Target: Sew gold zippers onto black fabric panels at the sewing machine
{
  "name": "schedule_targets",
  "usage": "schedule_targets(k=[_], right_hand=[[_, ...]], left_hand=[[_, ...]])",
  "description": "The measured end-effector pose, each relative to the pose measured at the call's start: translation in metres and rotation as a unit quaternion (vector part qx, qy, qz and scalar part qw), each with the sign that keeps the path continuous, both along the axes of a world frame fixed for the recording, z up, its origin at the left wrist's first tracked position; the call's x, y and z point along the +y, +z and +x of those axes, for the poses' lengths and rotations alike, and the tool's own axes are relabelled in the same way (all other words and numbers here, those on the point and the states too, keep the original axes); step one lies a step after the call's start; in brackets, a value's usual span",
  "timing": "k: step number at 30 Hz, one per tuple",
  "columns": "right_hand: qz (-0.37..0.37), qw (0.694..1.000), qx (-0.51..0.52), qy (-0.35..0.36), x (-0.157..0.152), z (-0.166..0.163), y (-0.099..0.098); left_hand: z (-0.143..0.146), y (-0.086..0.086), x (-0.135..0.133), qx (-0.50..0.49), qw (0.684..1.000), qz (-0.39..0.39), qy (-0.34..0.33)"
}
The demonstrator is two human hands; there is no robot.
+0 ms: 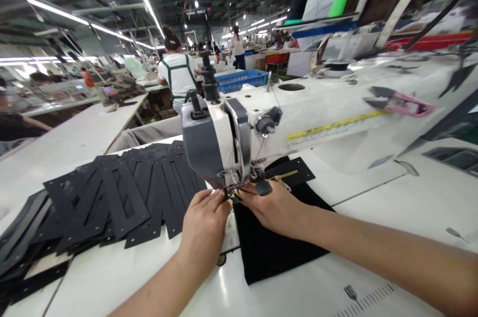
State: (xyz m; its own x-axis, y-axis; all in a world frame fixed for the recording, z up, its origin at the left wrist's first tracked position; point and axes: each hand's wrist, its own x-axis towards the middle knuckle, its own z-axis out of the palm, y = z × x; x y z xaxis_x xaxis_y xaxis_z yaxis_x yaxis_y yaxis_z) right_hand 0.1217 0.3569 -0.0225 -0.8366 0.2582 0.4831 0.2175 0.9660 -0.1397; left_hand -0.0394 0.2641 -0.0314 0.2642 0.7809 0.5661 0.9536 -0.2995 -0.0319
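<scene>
Right grip lies fairly flat on black fabric, left grip curled at its edge, closure of both undeterminable; stitching at their fingertips appears unfinished, slotted pieces piled leftward.

- ruler scale printed on the white tabletop, bottom right: dark marker w/ what looks like "10", only no. I can read tbh
- 2nd marker on same tabletop, farther right: no. too small/blurry to get
- yellow tape strip on the sewing machine: got tiny markings, digits n/a, too fuzzy imo
- white sheet up top: faint lines, any txt unreadable
</scene>
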Motion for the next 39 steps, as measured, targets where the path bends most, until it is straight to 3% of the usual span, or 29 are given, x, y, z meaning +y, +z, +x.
schedule_targets(k=[13,25,28,31,33,34,37,39], right_hand=[[0.023,0.999,0.034,-0.007,0.0,-0.004,0.0],[-0.034,0.997,0.066,-0.001,-0.003,-0.004,-0.007],[-0.041,0.997,0.039,-0.055,-0.002,-0.005,-0.009],[-0.039,0.991,-0.037,-0.123,-0.005,0.005,-0.01],[-0.032,0.986,-0.072,-0.146,-0.011,0.019,-0.012],[-0.025,0.984,-0.079,-0.157,-0.016,0.028,-0.014],[0.018,0.979,-0.076,-0.188,-0.037,0.057,-0.019],[0.056,0.978,-0.069,-0.191,-0.056,0.074,-0.022]], left_hand=[[0.001,0.004,0.001,-0.025,1.0,0.013,0.007],[0.0,0.001,0.002,-0.036,0.999,0.029,0.004],[-0.002,0.003,-0.002,-0.077,0.997,0.005,0.015],[-0.001,0.008,-0.017,-0.181,0.982,-0.045,0.024],[0.003,0.012,-0.031,-0.31,0.946,-0.094,0.022],[0.007,0.014,-0.038,-0.387,0.913,-0.127,0.016],[0.024,0.022,-0.052,-0.606,0.756,-0.247,0.001],[0.04,0.029,-0.054,-0.696,0.648,-0.31,0.008]])
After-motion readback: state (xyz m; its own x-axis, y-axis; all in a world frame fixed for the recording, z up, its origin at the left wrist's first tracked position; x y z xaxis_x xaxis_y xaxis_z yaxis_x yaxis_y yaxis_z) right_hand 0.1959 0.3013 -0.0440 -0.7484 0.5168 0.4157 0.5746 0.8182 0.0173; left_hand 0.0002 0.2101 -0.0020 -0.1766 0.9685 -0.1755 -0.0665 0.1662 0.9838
